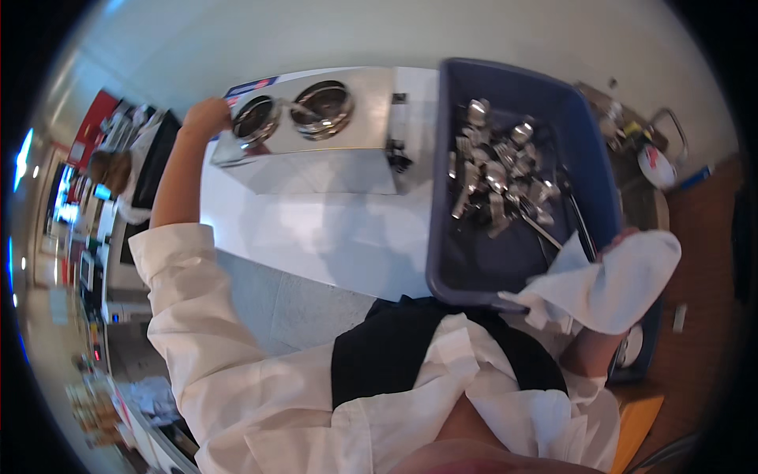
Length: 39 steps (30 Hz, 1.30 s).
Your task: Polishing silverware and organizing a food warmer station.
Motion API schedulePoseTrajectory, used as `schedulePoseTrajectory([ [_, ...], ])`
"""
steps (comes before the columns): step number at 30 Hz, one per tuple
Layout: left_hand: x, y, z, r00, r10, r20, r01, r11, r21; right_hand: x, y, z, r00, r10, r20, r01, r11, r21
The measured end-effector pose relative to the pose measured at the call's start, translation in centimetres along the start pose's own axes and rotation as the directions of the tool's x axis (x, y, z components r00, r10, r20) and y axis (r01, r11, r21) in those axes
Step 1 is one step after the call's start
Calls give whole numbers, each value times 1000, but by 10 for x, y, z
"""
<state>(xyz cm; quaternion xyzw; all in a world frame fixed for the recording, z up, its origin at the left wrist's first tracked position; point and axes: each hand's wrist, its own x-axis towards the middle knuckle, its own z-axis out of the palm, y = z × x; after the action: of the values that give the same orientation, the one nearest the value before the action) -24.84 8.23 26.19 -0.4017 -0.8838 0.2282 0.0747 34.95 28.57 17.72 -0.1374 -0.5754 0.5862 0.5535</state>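
My left hand (208, 117) is at the left end of a stainless-steel cutlery holder (367, 112), beside one of its round metal cups (256, 120). Its fingertips are hidden, so a grip cannot be made out. A second cup (323, 112) sits further right, with what looks like a utensil handle leaning across its rim. A white cloth (636, 284) is in my right hand (619, 239), which it mostly covers, over the near right corner of a blue-grey plastic bus tub (441, 237). Inside the tub lies a loose pile of metal forks and spoons (496, 178).
The holder and tub stand on a white table (284, 225) against a pale wall. A sink faucet (675, 127) and a white bowl (656, 167) are at the right. Another person (127, 172) is at the far left, near counters and equipment. The floor is grey tile (296, 308).
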Motion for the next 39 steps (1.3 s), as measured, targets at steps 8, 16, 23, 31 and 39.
schedulePoseTrajectory([
  [8, 34, -18, 8, 995, -76, 70, 76, 997, 2, 1, -9, 0, 963, -269, 19, 262, 914, -311],
  [16, -3, 175, -120, 519, 89, -850, -655, 681, -328, 9, -28, -42, 992, 34, -125, 39, 842, 539],
  [23, -43, 384, -84, 730, 668, -143, -683, 719, -129, -1, -3, -18, 869, 494, -21, -411, 746, 524],
  [31, 8, 421, -25, 775, 630, -44, -604, 719, -342, -9, -11, 2, 929, 360, -90, -254, 794, 552],
  [39, -5, 390, -45, 822, 519, -234, -562, 671, -484, 1, 1, 19, 816, 567, -108, -461, 753, 469],
])
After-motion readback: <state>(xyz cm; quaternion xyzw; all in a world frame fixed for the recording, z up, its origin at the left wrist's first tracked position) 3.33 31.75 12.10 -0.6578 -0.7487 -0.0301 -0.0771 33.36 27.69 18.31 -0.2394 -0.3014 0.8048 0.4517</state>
